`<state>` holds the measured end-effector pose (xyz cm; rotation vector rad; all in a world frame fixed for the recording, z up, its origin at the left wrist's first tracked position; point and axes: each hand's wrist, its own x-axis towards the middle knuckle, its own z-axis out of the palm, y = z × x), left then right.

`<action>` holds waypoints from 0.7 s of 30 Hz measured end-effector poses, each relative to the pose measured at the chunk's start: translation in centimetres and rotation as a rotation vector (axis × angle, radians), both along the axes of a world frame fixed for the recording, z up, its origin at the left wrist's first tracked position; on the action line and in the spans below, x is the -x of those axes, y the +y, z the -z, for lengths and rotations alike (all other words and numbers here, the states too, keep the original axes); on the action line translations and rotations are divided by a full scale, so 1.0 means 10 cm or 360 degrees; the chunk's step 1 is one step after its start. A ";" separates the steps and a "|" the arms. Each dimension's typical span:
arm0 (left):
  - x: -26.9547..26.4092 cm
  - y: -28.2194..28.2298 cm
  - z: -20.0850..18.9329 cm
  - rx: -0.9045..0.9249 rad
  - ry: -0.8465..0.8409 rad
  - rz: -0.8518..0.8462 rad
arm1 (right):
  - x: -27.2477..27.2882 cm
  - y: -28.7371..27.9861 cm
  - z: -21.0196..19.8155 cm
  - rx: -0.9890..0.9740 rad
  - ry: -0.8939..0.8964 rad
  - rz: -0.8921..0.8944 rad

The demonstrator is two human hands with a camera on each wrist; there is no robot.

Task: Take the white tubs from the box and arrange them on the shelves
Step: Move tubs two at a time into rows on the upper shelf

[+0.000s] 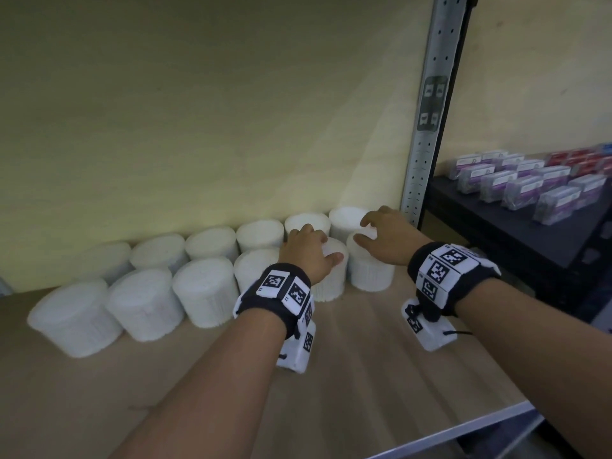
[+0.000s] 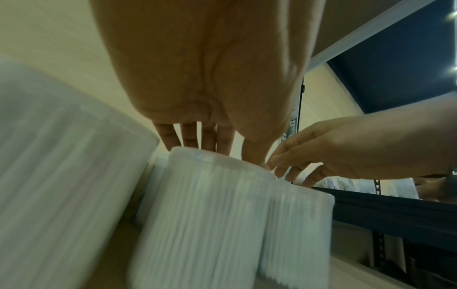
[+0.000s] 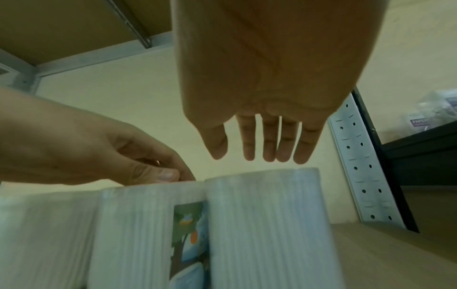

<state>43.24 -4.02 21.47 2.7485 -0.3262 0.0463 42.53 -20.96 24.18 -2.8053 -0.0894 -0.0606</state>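
Observation:
Two rows of white tubs [image 1: 205,293] stand on a wooden shelf [image 1: 364,376] against the back wall. My left hand [image 1: 319,243] comes down from above on a front-row tub [image 1: 331,279], fingers over its lid and thumb at the near rim; the left wrist view shows the same left hand [image 2: 222,152] on that tub [image 2: 205,205]. Just to the right, my right hand [image 1: 374,226] hovers with straight, spread fingers over the end tub [image 1: 371,273]. In the right wrist view the right hand [image 3: 247,156] is clear of that tub's [image 3: 267,215] top. No box is in view.
A perforated metal upright [image 1: 427,127] stands right behind the end tubs. Beyond it a dark shelf [image 1: 496,233] carries several small purple and red packets [image 1: 523,183]. The wooden shelf's front edge [image 1: 463,429] runs along the lower right. Another shelf board [image 3: 61,25] lies overhead.

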 end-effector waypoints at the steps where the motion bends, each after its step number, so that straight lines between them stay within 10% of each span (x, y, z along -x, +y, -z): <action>1: -0.01 0.02 -0.01 -0.0010 -0.0007 -0.0007 | -0.02 0.03 0.02 0.0040 0.0013 0.0013; 21: -0.02 0.00 0.04 0.0051 -0.0020 -0.0006 | -0.05 -0.02 0.04 -0.0018 0.0264 -0.0038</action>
